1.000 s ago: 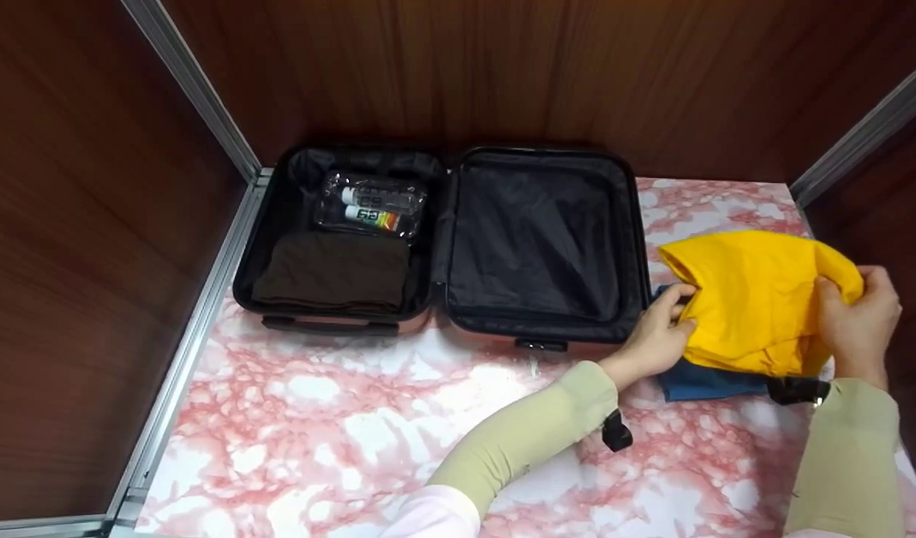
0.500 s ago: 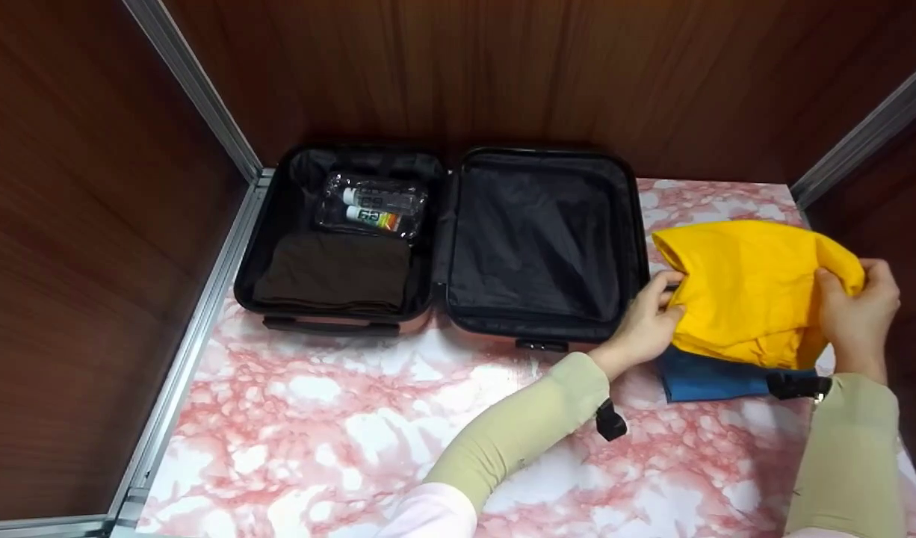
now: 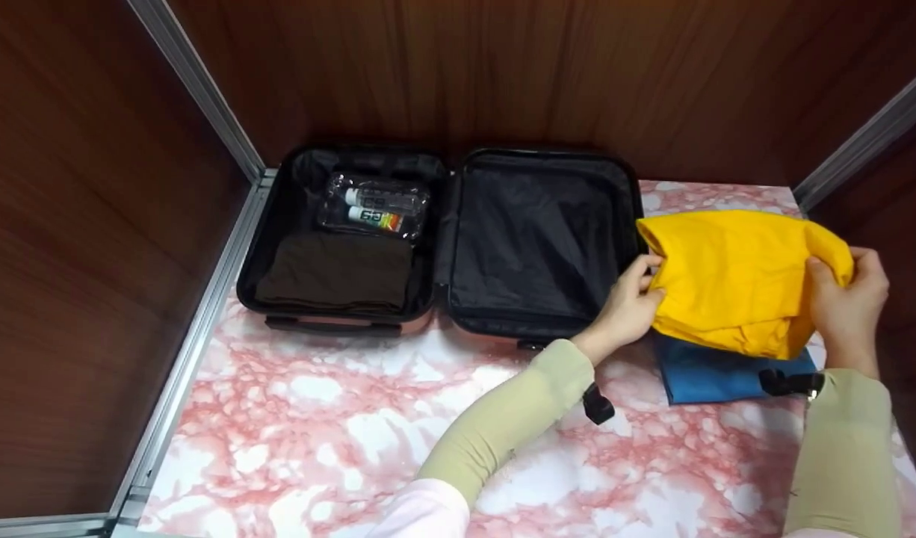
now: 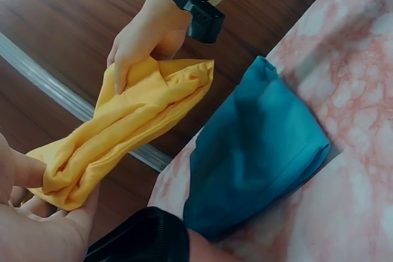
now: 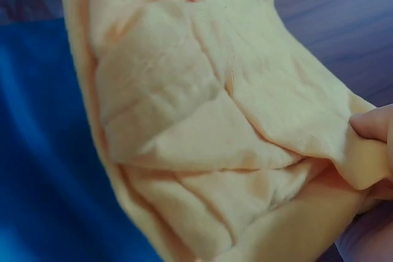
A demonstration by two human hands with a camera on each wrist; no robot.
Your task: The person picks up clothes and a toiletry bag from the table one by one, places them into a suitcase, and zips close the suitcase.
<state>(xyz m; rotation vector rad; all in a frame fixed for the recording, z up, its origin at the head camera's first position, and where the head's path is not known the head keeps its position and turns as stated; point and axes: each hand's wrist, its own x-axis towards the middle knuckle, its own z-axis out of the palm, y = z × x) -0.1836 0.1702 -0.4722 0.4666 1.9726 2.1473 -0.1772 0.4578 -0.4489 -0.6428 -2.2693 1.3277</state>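
A folded yellow garment point(image 3: 727, 276) is held up between both hands at the right of the head view. My left hand point(image 3: 628, 300) pinches its left edge, thumb in front. My right hand point(image 3: 850, 306) grips the opposite edge, the cloth bent over its fingers. In the left wrist view the yellow garment point(image 4: 132, 127) sags in layered folds, clear of the table. Below it a folded blue cloth point(image 3: 716, 373) lies on the table, partly covered by the yellow one in the head view. The right wrist view shows the garment's folded underside point(image 5: 202, 121) close up.
An open suitcase point(image 3: 443, 299) stands against the back wall. Its left half holds a dark brown folded garment point(image 3: 338, 269) and a clear pouch point(image 3: 335, 213) with two small bottles. The right half point(image 3: 540, 239) shows dark lining. Wood-grain panels point(image 3: 92, 224) enclose the sides.
Both hands have moved left and slightly away with the yellow garment, toward the suitcase's right edge. More of the blue cloth now shows beneath it.
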